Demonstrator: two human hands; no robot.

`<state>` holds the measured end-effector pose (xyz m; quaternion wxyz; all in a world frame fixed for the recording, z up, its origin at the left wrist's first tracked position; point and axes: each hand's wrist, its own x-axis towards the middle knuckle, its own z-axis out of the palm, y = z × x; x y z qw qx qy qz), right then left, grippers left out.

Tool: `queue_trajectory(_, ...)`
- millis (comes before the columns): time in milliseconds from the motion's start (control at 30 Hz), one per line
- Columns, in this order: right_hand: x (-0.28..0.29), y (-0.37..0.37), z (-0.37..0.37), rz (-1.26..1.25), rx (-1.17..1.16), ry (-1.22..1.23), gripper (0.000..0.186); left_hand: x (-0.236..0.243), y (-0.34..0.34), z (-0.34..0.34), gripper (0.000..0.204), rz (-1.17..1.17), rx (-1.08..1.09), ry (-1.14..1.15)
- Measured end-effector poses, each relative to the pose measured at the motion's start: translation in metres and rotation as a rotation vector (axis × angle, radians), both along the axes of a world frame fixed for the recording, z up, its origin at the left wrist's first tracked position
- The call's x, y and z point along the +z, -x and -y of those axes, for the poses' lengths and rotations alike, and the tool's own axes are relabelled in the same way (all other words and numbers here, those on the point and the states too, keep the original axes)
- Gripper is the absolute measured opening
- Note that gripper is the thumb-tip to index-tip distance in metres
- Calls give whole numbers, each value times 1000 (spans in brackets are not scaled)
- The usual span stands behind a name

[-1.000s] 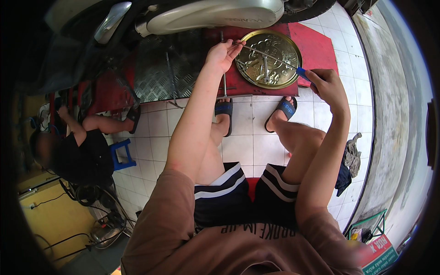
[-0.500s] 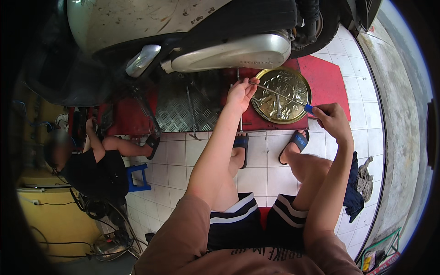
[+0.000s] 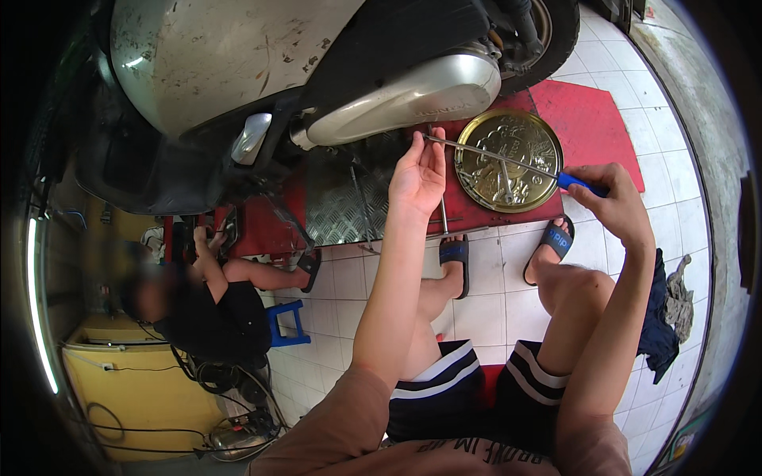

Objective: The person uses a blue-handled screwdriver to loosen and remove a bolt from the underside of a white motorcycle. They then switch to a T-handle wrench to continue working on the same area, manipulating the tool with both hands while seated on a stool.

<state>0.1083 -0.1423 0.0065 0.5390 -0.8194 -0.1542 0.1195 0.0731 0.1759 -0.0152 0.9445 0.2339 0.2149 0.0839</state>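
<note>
In my right hand (image 3: 615,202) is a long screwdriver with a blue handle (image 3: 583,185). Its thin metal shaft (image 3: 508,161) points left, across a round gold tin lid (image 3: 548,178). My left hand (image 3: 419,178) is palm up at the shaft's tip, with thumb and fingers apart around it; whether anything small sits there is too fine to tell. Inside the lid lies a metal wrench (image 3: 506,182). A T-shaped metal bar tool (image 3: 444,214) rests on the red platform (image 3: 476,224), partly behind my left hand. Beyond stands a scooter with a silver engine cover (image 3: 405,95).
Another bar tool (image 3: 362,198) lies on the patterned metal plate (image 3: 329,218). At left a person in black (image 3: 210,317) sits by a blue stool (image 3: 287,324), hands at the platform. Dark cloth (image 3: 657,321) and a grey rag (image 3: 679,301) lie on the tiled floor at right.
The view has shifted, so most things appear farther right. My left hand has turned its palm more toward me, its fingers more upright. The screwdriver stays in my right hand.
</note>
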Motion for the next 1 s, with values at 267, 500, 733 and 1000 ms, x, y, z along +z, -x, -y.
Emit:
queue_trajectory(267, 10, 9, -21, -257, 508, -160, 19, 68, 12, 20, 18, 93, 320, -472)
queue_trajectory(500, 9, 13, -43, -263, 507, -40, 21, 47, 5, 18, 13, 92, 518, -816)
queue_trajectory(733, 18, 24, -68, -223, 545, -37, 25, 48, 5, 14, 26, 39, 433, -1043)
queue_trajectory(1000, 19, 33, -84, -238, 467, -178, 18, 57, -12, 4, 40, 128, 217, -1037)
